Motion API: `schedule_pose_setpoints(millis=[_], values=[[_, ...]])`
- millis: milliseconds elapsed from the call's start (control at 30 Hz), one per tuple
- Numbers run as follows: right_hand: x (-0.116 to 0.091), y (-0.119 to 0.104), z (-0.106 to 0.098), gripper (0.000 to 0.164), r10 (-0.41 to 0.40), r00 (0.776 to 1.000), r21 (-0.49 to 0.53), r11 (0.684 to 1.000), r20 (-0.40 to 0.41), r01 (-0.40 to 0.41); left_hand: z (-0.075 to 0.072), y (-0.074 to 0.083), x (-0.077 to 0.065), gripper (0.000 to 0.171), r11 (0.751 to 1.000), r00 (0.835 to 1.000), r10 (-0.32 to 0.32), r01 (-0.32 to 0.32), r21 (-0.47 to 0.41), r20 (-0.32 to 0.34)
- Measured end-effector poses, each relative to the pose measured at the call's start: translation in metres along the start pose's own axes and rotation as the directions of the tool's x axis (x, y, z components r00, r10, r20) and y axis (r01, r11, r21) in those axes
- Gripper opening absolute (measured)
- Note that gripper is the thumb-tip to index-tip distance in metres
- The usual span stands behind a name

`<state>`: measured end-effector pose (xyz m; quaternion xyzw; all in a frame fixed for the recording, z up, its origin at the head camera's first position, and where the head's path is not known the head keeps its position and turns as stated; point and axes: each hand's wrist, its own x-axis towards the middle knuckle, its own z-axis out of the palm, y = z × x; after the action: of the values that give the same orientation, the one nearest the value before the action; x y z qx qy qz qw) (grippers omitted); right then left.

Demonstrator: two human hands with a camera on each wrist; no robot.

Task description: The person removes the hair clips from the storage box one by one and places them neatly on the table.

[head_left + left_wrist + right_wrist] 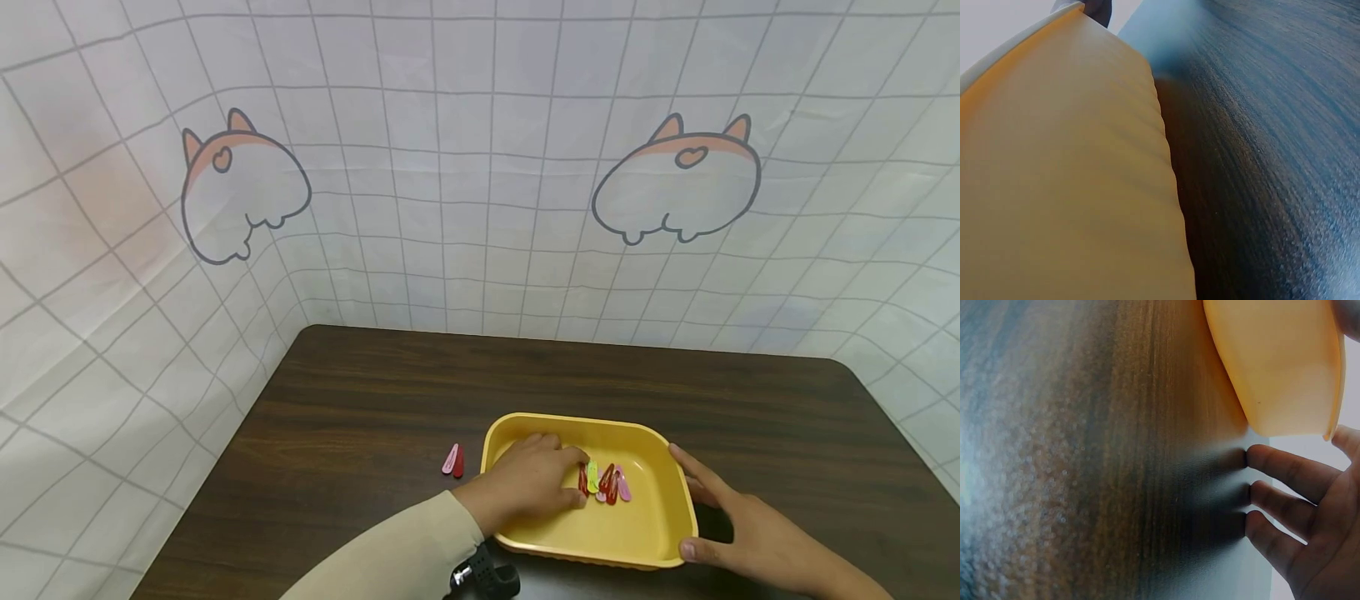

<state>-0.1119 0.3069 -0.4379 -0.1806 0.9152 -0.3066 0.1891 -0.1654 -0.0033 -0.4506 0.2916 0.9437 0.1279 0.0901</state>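
A yellow plastic tray point(648, 521) stands on the table with several snap hair clips in it: red clips point(612, 490), a yellow-green clip point(592, 477) and a pink clip point(624, 485). Over the tray's left rim reaches my left hand point(534, 477), its thumb and forefinger parted beside the leftmost red clip point(582, 480); its other fingertips are partly hidden. My right hand point(742, 529) is at the tray's right end, thumb and forefinger spread along the rim. In the right wrist view, its lower fingers point(1282, 500) extend toward the tabletop beside the tray wall.
Left of the tray, a pink clip point(450, 459) and a red clip point(459, 462) lie side by side on the dark wooden table point(337, 467). A white checked curtain point(465, 167) with animal drawings hangs behind the table and along its sides.
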Motion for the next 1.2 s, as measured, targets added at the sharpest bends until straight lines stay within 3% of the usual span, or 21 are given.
schedule_pose_setpoints(millis=[600,1200], values=[[-0.0037,-0.0008,0.0001,0.101,-0.048,0.999,-0.005,0.999,-0.025,0.047,-0.0014,0.0021,-0.0013,0.049,1.000,1.000,-0.001,0.001,0.017,-0.001],[-0.0016,-0.0009,-0.0005,0.103,-0.034,0.999,-0.001,0.999,-0.020,0.034,-0.0021,0.0026,-0.0016,0.052,1.000,1.000,-0.006,0.006,0.025,0.012]])
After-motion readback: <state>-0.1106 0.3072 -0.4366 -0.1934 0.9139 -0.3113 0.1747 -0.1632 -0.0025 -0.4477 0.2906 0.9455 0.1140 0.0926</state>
